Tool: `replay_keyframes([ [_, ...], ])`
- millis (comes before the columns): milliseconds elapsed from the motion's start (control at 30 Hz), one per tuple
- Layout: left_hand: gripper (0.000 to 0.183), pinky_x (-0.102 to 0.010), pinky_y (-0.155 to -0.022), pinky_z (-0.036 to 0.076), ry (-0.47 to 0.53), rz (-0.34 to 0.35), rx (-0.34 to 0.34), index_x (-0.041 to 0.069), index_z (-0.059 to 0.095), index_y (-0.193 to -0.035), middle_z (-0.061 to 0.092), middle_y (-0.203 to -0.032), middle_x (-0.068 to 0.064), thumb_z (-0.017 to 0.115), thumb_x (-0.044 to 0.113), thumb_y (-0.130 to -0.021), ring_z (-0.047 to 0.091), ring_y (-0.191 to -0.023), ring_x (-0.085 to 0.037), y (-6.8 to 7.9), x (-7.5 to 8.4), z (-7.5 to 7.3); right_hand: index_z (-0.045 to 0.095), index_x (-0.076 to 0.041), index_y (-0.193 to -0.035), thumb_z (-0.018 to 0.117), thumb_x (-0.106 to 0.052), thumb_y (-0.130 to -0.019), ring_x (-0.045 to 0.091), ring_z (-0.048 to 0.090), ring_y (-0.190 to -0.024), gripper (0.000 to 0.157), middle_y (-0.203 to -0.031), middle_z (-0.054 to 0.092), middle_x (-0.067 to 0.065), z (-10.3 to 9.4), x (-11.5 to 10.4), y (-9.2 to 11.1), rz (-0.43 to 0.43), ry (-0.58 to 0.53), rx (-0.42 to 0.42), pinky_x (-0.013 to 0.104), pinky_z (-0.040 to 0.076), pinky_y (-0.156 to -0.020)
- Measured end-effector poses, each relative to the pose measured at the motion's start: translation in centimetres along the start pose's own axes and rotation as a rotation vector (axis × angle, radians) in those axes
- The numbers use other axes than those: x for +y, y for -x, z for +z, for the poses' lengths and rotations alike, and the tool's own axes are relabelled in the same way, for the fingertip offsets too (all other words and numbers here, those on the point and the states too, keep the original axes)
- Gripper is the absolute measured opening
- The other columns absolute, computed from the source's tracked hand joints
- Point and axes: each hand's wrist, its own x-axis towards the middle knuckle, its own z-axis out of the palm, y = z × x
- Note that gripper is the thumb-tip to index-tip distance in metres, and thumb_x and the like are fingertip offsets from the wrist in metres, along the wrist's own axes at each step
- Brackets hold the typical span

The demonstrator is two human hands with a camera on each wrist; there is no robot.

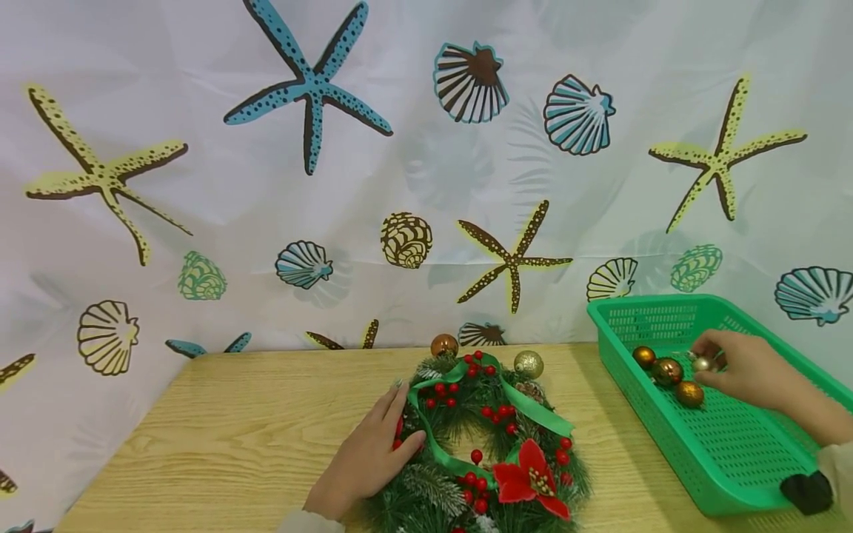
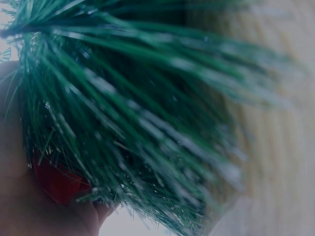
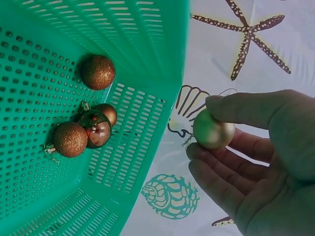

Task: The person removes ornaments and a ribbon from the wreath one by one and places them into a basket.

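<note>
My left hand (image 1: 373, 448), fingers fairly straight, rests on the left side of a green Christmas wreath (image 1: 432, 485). The wreath lies on the table with red berries, a green ribbon (image 1: 543, 414) and a red poinsettia (image 1: 531, 481). Its needles (image 2: 133, 113) fill most of the left wrist view, beside part of that hand. Over the far end of a green plastic basket (image 1: 653, 437), my right hand (image 1: 753, 366) pinches a matte gold bauble (image 3: 215, 129) between thumb and fingers. Several copper-brown baubles (image 3: 70, 139) lie in the basket below it.
At the wreath's far edge sit a copper bauble (image 1: 444, 346) and a glittery gold bauble (image 1: 529, 364). The wooden table (image 1: 253, 422) meets a white curtain (image 1: 373, 192) printed with starfish and shells. A black object (image 1: 806, 494) shows by the right cuff.
</note>
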Motion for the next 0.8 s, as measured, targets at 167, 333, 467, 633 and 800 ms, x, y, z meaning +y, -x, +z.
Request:
replay_keyframes([
  [167, 0.078, -0.061, -0.104, 0.035, -0.001, -0.002, 0.003, 0.013, 0.013, -0.155, 0.017, -0.159, -0.015, 0.04, 0.057, -0.097, 0.026, -0.141, -0.041, 0.0, -0.1, 0.1, 0.061, 0.005, -0.1, 0.072, -0.011, -0.081, 0.013, 0.057, -0.072, 0.027, -0.084, 0.063, 0.006, -0.1, 0.5, -0.3, 0.012, 0.002, -0.015, 0.024, 0.046, -0.057],
  [333, 0.078, -0.06, -0.105, 0.035, -0.005, 0.0, 0.002, 0.013, 0.013, -0.155, 0.017, -0.159, -0.015, 0.04, 0.057, -0.097, 0.026, -0.142, -0.04, 0.0, -0.1, 0.1, 0.06, 0.006, -0.098, 0.072, -0.009, -0.081, 0.013, 0.057, -0.07, 0.026, -0.083, 0.063, 0.008, -0.2, 1.0, -0.5, 0.033, -0.001, -0.032, 0.027, 0.046, -0.056],
  [467, 0.078, -0.059, -0.106, 0.034, -0.01, 0.003, 0.006, 0.012, 0.013, -0.155, 0.017, -0.159, -0.015, 0.04, 0.057, -0.097, 0.026, -0.142, -0.04, 0.0, 0.0, 0.0, 0.06, 0.006, -0.098, 0.072, -0.009, -0.081, 0.014, 0.057, -0.069, 0.026, -0.084, 0.063, 0.009, -0.2, 1.5, -0.8, 0.034, 0.006, -0.034, 0.029, 0.047, -0.056],
  [633, 0.077, -0.058, -0.108, 0.032, -0.008, 0.002, 0.005, 0.012, 0.014, -0.155, 0.017, -0.159, -0.015, 0.041, 0.056, -0.097, 0.025, -0.143, -0.039, 0.1, 0.0, -0.1, 0.06, 0.006, -0.099, 0.072, -0.01, -0.081, 0.014, 0.057, -0.069, 0.027, -0.084, 0.063, 0.009, 0.0, 2.2, -1.1, 0.027, 0.007, -0.04, 0.031, 0.048, -0.057],
  [800, 0.078, -0.058, -0.108, 0.032, -0.006, 0.005, 0.005, 0.012, 0.014, -0.155, 0.017, -0.159, -0.015, 0.041, 0.056, -0.097, 0.024, -0.143, -0.038, 0.1, 0.1, -0.1, 0.06, 0.006, -0.098, 0.072, -0.011, -0.08, 0.015, 0.057, -0.07, 0.027, -0.083, 0.063, 0.009, 0.0, 2.8, -1.4, 0.023, 0.012, -0.049, 0.031, 0.046, -0.058],
])
